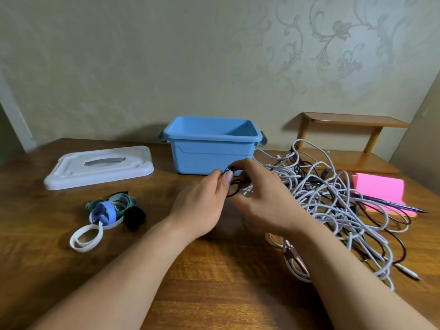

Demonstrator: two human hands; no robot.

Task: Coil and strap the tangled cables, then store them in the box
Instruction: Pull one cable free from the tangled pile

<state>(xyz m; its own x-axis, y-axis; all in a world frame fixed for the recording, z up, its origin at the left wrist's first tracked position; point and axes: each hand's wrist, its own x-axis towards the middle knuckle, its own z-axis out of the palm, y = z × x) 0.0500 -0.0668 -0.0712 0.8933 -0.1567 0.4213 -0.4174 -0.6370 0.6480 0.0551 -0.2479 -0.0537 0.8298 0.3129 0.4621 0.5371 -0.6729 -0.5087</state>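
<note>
Hands meet at frame centre, just in front of the box. Left hand (202, 206): back toward the camera, fingers curled, thumb and forefinger pinching a small black cable (232, 189) wound into loops. Right hand (264, 201): fingers bent over the same loops from the right side, gripping them. Both forearms run in from the bottom edge.

Blue box (209, 148): upper centre, upright, open, grey latches at both ends. Only its inner walls show; its floor is hidden from this angle. White lid (100, 166) lies flat at left, well apart from the box.

Tangled cables (333, 201): white and black pile, right of centre, under and beyond the right wrist, touching the box's right lower corner.

Straps (109, 208): heap of green, blue, white and black, lower left, with one white loop (87, 238) at its near edge.

Wooden table (214, 282) carries everything. Pink sticky notes (378, 191) with a pen (392, 206) across them lie at right. Small wooden shelf (352, 120) at upper right, against a patterned wall (166, 55).
</note>
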